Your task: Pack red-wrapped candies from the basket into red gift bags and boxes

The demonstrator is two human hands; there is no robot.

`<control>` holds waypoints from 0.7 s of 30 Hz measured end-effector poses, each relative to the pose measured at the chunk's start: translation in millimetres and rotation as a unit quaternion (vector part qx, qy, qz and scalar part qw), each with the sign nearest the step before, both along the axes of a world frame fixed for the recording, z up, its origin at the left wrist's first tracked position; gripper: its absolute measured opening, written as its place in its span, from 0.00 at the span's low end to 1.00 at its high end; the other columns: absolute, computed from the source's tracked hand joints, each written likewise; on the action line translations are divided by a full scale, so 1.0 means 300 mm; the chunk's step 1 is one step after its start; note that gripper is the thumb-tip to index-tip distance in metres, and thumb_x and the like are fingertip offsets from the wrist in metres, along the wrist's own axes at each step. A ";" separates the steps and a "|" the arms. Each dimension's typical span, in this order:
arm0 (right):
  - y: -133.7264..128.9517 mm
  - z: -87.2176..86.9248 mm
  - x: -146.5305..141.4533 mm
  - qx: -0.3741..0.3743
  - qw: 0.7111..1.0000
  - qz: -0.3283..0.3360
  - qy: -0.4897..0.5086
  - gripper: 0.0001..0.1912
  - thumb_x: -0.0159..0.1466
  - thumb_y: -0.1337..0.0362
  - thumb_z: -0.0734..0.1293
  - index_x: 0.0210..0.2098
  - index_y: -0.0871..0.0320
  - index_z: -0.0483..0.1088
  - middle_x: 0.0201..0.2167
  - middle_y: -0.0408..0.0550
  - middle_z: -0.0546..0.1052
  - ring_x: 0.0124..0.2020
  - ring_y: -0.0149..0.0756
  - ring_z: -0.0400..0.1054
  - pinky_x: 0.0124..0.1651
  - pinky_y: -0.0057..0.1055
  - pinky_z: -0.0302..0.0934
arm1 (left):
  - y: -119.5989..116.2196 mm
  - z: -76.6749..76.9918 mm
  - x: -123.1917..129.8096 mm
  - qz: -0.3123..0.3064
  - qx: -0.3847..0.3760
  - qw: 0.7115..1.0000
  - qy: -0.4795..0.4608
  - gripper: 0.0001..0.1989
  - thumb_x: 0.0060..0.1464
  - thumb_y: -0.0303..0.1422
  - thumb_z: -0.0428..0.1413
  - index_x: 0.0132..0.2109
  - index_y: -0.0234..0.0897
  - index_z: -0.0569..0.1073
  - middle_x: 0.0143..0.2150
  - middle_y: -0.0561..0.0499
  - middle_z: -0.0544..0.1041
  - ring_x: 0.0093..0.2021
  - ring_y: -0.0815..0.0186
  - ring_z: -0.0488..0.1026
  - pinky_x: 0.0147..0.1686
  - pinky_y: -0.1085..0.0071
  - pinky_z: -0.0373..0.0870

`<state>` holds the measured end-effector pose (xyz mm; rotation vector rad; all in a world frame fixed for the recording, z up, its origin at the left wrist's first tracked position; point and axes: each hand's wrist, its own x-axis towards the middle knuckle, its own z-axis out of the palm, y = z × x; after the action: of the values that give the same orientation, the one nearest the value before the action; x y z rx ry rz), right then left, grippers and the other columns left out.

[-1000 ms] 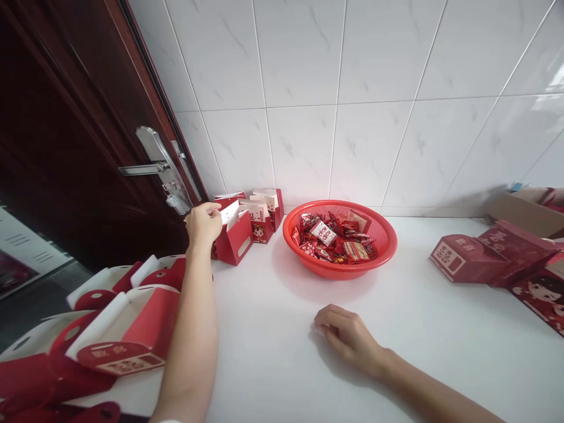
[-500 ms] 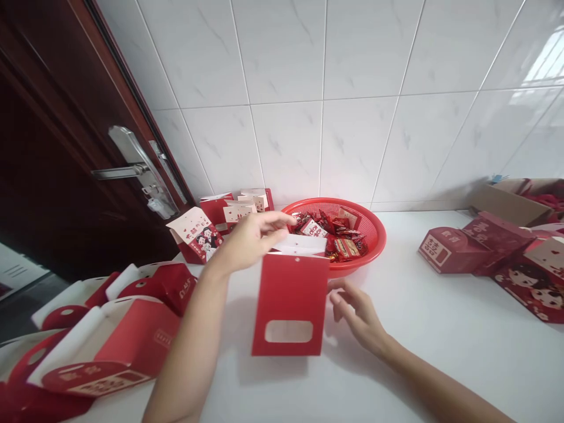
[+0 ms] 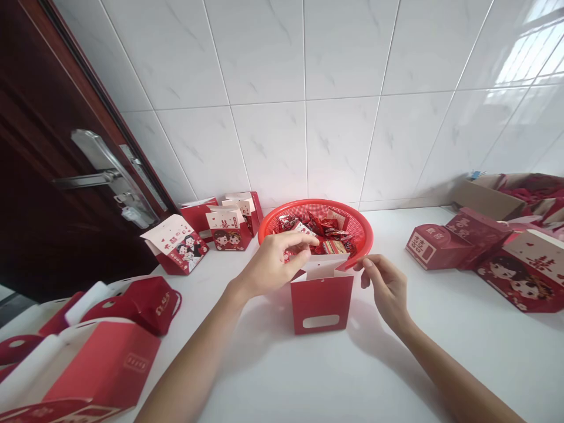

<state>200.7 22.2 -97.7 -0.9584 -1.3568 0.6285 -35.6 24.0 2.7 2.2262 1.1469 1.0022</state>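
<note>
A red paper gift box [image 3: 322, 302] with a pale oval cut-out low on its front stands upright on the white table, its top open. My left hand [image 3: 275, 261] hovers over its upper left edge, forefinger stretched out and thumb apart, with nothing visible in it. Beside the upper right edge is my right hand [image 3: 386, 288], its fingers loosely bent and holding nothing I can see; whether the tips touch the box I cannot tell. Just behind, a red plastic basket [image 3: 366, 238] contains wrapped sweets [image 3: 332, 247], partly covered by my left hand and the box.
Printed gift boxes [image 3: 229, 232] stand at the back left, near a dark door [image 3: 26, 176]. Larger red boxes [image 3: 114, 364] lie open at the front left. On the right are more red boxes [image 3: 440, 247] and a cardboard carton [image 3: 489, 197]. A tiled wall rises behind.
The red box has gone from tilted up toward me to standing upright on the table, farther back. Both hands have moved right, and my right hand has risen toward the box's top edge.
</note>
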 end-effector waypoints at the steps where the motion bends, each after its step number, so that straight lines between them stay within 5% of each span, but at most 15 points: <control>1: 0.002 0.000 0.003 0.007 1.000 -0.004 -0.004 0.17 0.70 0.52 0.65 0.30 0.55 0.72 0.26 0.44 0.75 0.19 0.29 0.63 0.25 0.30 0.64 | -0.001 0.004 -0.005 -0.004 -0.004 1.000 0.006 0.11 0.62 0.33 0.55 0.47 0.39 0.81 0.44 0.48 0.83 0.43 0.63 0.80 0.44 0.70 0.78; 8: 0.043 0.015 0.031 0.002 1.000 -0.006 0.006 0.15 0.67 0.51 0.67 0.32 0.56 0.73 0.27 0.45 0.77 0.20 0.30 0.65 0.25 0.31 0.66 | 0.032 0.015 -0.048 0.002 -0.025 1.000 -0.006 0.13 0.62 0.42 0.58 0.45 0.40 0.82 0.43 0.49 0.84 0.43 0.61 0.80 0.48 0.68 0.76; 12: 0.140 0.085 0.057 0.001 1.000 -0.013 -0.013 0.13 0.65 0.53 0.67 0.33 0.56 0.72 0.26 0.45 0.77 0.21 0.31 0.66 0.26 0.32 0.66 | 0.104 -0.028 -0.065 0.022 -0.008 1.000 -0.016 0.16 0.62 0.44 0.57 0.43 0.38 0.82 0.42 0.47 0.84 0.42 0.60 0.80 0.47 0.67 0.76; 17: 0.339 0.214 0.060 -0.092 0.959 0.036 -0.265 0.10 0.64 0.62 0.62 0.36 0.58 0.73 0.35 0.50 0.81 0.34 0.38 0.74 0.39 0.35 0.68 | 0.181 -0.111 -0.063 0.048 -0.038 0.998 0.016 0.16 0.59 0.43 0.56 0.41 0.37 0.83 0.42 0.45 0.85 0.44 0.57 0.80 0.47 0.64 0.77; 21: 0.471 0.240 0.029 -0.151 0.912 0.096 -0.369 0.06 0.55 0.65 0.72 0.24 0.56 0.72 0.25 0.46 0.77 0.30 0.40 0.73 0.34 0.34 0.65 | 0.198 -0.138 -0.060 0.072 -0.069 0.993 0.054 0.14 0.56 0.41 0.57 0.41 0.39 0.83 0.45 0.45 0.86 0.45 0.55 0.81 0.46 0.63 0.78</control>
<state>209.4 163.4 -25.7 -1.4076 -2.0849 0.6636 -53.5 83.3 -38.6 2.1351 1.3989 0.8370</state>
